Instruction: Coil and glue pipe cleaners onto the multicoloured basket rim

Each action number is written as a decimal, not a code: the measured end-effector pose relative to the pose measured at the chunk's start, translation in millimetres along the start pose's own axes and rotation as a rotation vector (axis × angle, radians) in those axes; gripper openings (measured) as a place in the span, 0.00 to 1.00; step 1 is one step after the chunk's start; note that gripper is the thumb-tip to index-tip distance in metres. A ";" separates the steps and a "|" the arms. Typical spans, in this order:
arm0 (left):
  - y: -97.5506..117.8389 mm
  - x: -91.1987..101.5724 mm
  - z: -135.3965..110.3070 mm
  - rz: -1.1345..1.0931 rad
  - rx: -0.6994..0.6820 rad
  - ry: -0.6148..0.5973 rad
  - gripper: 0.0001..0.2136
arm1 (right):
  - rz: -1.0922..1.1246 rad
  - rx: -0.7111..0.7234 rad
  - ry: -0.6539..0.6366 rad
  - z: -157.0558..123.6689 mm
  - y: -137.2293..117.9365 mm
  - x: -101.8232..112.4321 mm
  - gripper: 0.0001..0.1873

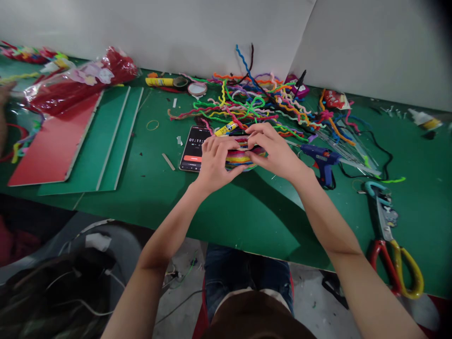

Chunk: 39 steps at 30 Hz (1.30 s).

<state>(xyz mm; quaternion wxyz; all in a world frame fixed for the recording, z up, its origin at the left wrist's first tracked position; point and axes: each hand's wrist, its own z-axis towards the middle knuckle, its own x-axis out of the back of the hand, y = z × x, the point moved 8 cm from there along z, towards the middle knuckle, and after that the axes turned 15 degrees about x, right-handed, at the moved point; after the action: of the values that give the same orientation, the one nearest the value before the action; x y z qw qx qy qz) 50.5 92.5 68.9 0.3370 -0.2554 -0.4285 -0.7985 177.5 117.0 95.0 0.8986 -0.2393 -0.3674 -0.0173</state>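
Note:
Just above the green table, a small multicoloured piece made of rows of pipe cleaners [239, 160] is between my two hands. My left hand [217, 162] grips its left side, thumb along the near edge and fingers over the top. My right hand [268, 149] is closed at its right side, with thumb and index finger pinched near the upper edge. The fingers hide part of the piece. Close to my left fingers lies a phone [190, 147] with a timer on its screen. A yellow glue stick [226, 128] rests just beyond the piece.
Loose pipe cleaners [254, 106] are heaped along the back. To the right lie a blue glue gun [323, 160] and large scissors [384, 226]. Red and green boards [56, 146] and a wrapped bouquet [84, 80] occupy the left. Another person's hand [3, 113] shows at the left edge.

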 end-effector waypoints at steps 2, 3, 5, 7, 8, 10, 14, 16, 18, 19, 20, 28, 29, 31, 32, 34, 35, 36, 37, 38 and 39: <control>0.4 1.1 -0.1 -0.001 -0.006 0.010 0.21 | 0.004 -0.001 0.007 0.0 0.0 0.4 0.03; 0.1 1.2 0.1 0.000 -0.004 0.010 0.21 | 0.005 -0.002 0.009 0.0 0.0 0.5 0.03; -0.9 0.6 0.6 0.007 0.009 -0.005 0.21 | 0.010 -0.009 0.008 0.1 0.3 0.5 0.03; -1.4 0.1 1.0 0.011 0.017 -0.020 0.21 | 0.016 -0.009 0.005 0.5 0.0 0.4 0.02; -1.4 0.2 1.1 0.012 0.017 -0.023 0.21 | 0.017 -0.006 0.004 0.7 -0.4 0.5 0.02; -0.8 0.8 1.1 0.013 0.011 -0.020 0.21 | 0.012 0.000 0.001 0.9 -1.0 0.5 0.02; 0.7 2.1 0.7 0.009 -0.005 -0.006 0.21 | -0.004 0.020 0.000 1.0 -2.0 0.4 0.02; 0.0 1.4 0.8 0.012 0.006 -0.012 0.21 | -0.015 0.030 0.001 1.1 -1.9 0.2 0.03; -1.2 0.6 0.9 0.022 0.021 -0.015 0.21 | -0.029 0.034 0.000 1.0 -1.5 0.0 0.03; -1.6 0.4 0.9 0.029 0.024 -0.013 0.21 | -0.036 0.036 0.001 1.0 -1.2 0.1 0.03; -1.9 0.2 0.8 0.036 0.025 -0.012 0.21 | -0.042 0.038 0.001 0.9 -1.0 0.1 0.03; -2.3 -1.2 0.3 0.036 0.029 -0.044 0.22 | -0.030 0.038 -0.012 -0.5 0.5 -0.1 0.02; -1.9 -1.0 0.3 0.038 0.028 -0.045 0.22 | -0.031 0.035 -0.013 -0.8 0.7 -0.2 0.02; -1.0 -0.7 0.3 0.044 0.026 -0.045 0.22 | -0.040 0.033 -0.010 -1.4 0.7 0.2 0.02; -0.6 -0.5 0.3 0.046 0.024 -0.044 0.22 | -0.043 0.033 -0.007 -1.6 0.5 0.4 0.02; -0.2 0.1 0.3 0.043 0.017 -0.036 0.23 | -0.041 0.031 -0.003 -1.7 0.2 0.9 0.02; 0.1 0.7 0.1 0.039 0.009 -0.027 0.23 | -0.037 0.033 -0.002 -1.7 -0.1 1.1 0.01; 0.4 1.3 -0.1 0.038 -0.001 -0.015 0.23 | -0.034 0.037 0.000 -1.7 -0.4 1.5 0.02; 0.4 2.0 -0.3 0.040 -0.011 -0.003 0.23 | -0.032 0.042 0.005 -1.8 -0.8 2.0 0.04; 0.2 2.5 -0.5 0.043 -0.018 0.008 0.23 | -0.031 0.047 0.012 -2.0 -0.8 2.7 0.06; -0.3 2.9 -0.7 0.044 -0.021 0.017 0.23 | -0.027 0.044 0.022 -2.7 -0.1 3.4 0.09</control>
<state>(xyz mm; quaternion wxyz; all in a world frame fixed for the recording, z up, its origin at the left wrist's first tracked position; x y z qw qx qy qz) 48.3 91.1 70.4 0.3555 -0.2618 -0.4113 -0.7974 181.7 116.2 95.7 0.9074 -0.2143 -0.3608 -0.0242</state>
